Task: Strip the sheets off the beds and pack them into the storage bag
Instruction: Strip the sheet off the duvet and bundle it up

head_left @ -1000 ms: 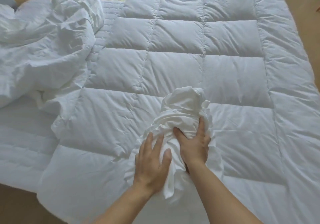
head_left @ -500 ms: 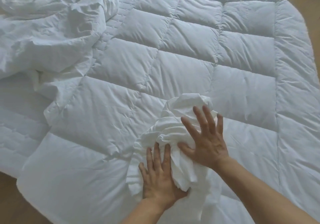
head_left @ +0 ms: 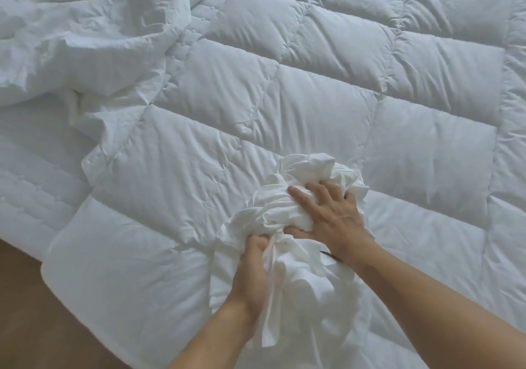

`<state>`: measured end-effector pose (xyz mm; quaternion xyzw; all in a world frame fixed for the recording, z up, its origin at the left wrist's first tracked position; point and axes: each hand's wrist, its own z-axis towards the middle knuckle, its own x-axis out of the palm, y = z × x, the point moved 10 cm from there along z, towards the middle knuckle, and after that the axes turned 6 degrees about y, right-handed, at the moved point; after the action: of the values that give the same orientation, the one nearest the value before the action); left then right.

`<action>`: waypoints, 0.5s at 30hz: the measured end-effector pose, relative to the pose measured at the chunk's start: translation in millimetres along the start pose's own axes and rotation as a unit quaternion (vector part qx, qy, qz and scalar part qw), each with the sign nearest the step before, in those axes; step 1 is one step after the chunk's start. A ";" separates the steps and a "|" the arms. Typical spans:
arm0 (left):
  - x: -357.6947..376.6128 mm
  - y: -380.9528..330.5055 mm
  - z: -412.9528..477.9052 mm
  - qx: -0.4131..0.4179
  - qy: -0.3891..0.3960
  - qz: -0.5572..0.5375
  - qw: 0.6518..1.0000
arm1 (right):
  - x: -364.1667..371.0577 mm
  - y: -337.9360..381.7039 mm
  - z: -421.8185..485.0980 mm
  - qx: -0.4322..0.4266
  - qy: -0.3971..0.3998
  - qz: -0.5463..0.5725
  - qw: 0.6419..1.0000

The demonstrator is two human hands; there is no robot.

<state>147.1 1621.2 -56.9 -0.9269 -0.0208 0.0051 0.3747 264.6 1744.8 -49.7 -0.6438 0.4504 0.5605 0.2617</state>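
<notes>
1. As I watch through the head camera, the bunched white sheet [head_left: 296, 197] lies on top of the white quilted duvet [head_left: 341, 106], in the near middle of the bed and just in front of the person.
2. The left hand [head_left: 253, 271] grips the near, lower end of the bundle. Its fingers are curled into the cloth, and a narrow strip of fabric runs down past the palm toward the wrist.
3. The right hand [head_left: 331, 216] clutches the upper middle of the bundle from the right. Its fingers are spread and bent with the tips sunk into the folds, and the thumb presses in from the near side.
4. The 2 hands sit close together on the sheet. I cannot tell whether the right thumb touches the left knuckles.
5. A thin dark band [head_left: 330, 255] shows just beside the right wrist, against the cloth. I cannot tell what it is.
6. The duvet spreads flat across most of the bed in puffy stitched squares.
7. Crumpled white bedding [head_left: 85, 41] is heaped at the far left, overlapping the duvet's left edge.
8. Nearer than that heap, on the left, a white stitched mattress pad [head_left: 34, 175] lies exposed, and brown wooden floor [head_left: 42, 317] shows at the near-left corner.
</notes>
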 end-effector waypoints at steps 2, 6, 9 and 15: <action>-0.8 2.7 2.5 -0.050 -0.094 0.058 0.993 | -2.7 1.8 0.6 0.002 -0.016 0.001 1.000; 20.3 14.7 -4.1 -0.116 -0.211 0.173 0.955 | 2.2 -8.9 1.7 0.005 0.016 0.025 1.000; 20.9 31.9 -2.9 -0.094 -0.231 0.239 0.938 | 2.6 -22.2 7.3 0.000 0.049 -0.012 0.999; 9.7 63.1 2.2 -0.174 -0.194 0.226 0.939 | 23.3 -25.5 24.2 -0.058 0.131 0.011 0.990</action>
<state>158.9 1577.7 -102.2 -0.9388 0.1169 0.2657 0.1853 274.3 1770.2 -82.0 -0.7209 0.4542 0.4995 0.1566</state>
